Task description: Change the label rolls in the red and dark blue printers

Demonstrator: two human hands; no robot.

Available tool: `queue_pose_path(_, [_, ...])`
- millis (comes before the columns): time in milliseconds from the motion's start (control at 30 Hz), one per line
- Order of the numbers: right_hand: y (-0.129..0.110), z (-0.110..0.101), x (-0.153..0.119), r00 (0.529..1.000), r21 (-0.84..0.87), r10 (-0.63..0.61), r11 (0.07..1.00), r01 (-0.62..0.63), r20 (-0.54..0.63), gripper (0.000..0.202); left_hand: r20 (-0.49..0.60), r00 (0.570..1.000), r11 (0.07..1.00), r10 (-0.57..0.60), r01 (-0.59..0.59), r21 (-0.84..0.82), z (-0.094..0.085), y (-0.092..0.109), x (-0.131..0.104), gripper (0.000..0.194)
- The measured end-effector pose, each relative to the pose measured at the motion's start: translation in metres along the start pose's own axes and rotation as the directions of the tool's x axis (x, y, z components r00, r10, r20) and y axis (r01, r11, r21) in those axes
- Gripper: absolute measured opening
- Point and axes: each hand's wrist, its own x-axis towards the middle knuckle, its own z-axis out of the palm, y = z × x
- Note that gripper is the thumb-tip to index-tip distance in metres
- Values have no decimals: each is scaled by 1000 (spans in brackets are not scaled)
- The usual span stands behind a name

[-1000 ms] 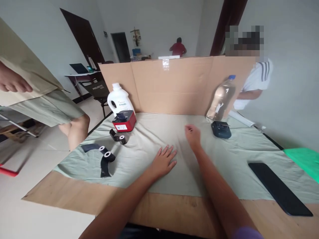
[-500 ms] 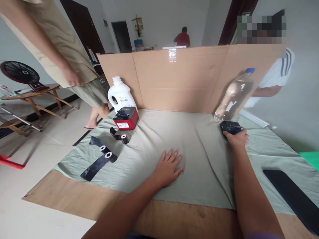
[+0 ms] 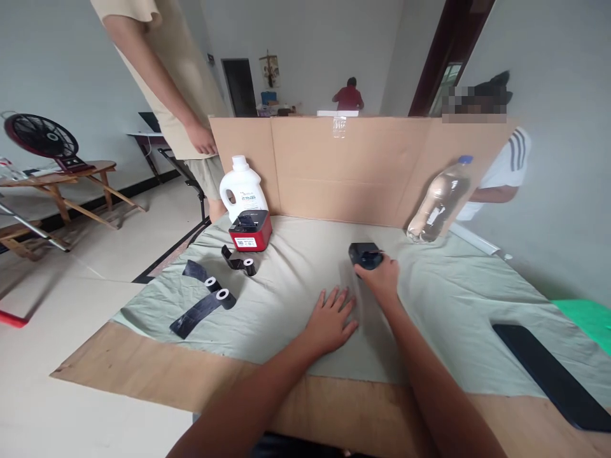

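My left hand lies flat, palm down and fingers spread, on the pale green cloth at the table's middle. Just to its right my right hand grips a small dark box-shaped device that rests on the cloth. A red and black small printer stands at the back left, in front of a white jug. Several black tape rolls with loose black strips lie left of my hands.
A cardboard screen walls the table's far side. A clear plastic bottle leans at the back right. A black flat bar and a green sheet lie at the right. A person stands at the left; another sits behind the screen.
My right hand reached to the dark device by the bottle, took hold of it and brought it left to the middle of the cloth. The standing person moved further back.
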Motion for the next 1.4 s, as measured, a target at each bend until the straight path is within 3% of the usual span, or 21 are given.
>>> queue_pose_path(133, [-46, 16, -46, 992, -38, 118, 992, -117, 41, 78, 12, 1000, 998, 16, -15, -55, -6, 3, -2, 61])
queue_pose_path(267, [-61, 17, -66, 987, -73, 158, 985, -155, 33, 79, 26, 999, 994, 43, -40, -103, -10, 4, -4, 55])
queue_pose_path(500, [-58, 22, -70, 985, -103, 164, 982, -158, 55, 81, -40, 997, 991, 71, -75, -113, -14, 6, -4, 48])
queue_pose_path(633, [-55, 20, -69, 974, -99, 190, 979, -178, 123, 84, -147, 989, 990, -26, 5, -140, -23, 4, -1, 19])
queue_pose_path(700, [-54, 18, -70, 970, -109, 193, 978, -177, 149, 85, -255, 959, 975, -121, 66, -214, -27, 0, 0, 22])
queue_pose_path(833, [-50, 15, -72, 976, -134, 143, 984, -121, 165, 94, -421, 838, 883, -348, 142, -448, -28, -14, 3, 34])
queue_pose_path(900, [-48, 16, -74, 979, -137, 101, 988, -77, 175, 98, -432, 800, 833, -416, 145, -533, -28, -21, 5, 35])
queue_pose_path(1033, [-47, 16, -76, 982, -101, 45, 994, -27, 181, 98, -409, 780, 754, -474, 120, -646, -25, -30, 9, 26])
queue_pose_path(1133, [-50, 16, -78, 988, -89, 40, 996, -27, 150, 97, -400, 783, 745, -477, 117, -657, -23, -34, 11, 20])
queue_pose_path(1267, [-53, 17, -81, 992, -95, 29, 995, -17, 125, 96, -405, 776, 786, -483, 181, -591, -21, -41, 13, 33])
queue_pose_path(1400, [-52, 21, -85, 991, -117, 29, 993, -14, 128, 94, -352, 818, 806, -456, 211, -553, -19, -47, 14, 45])
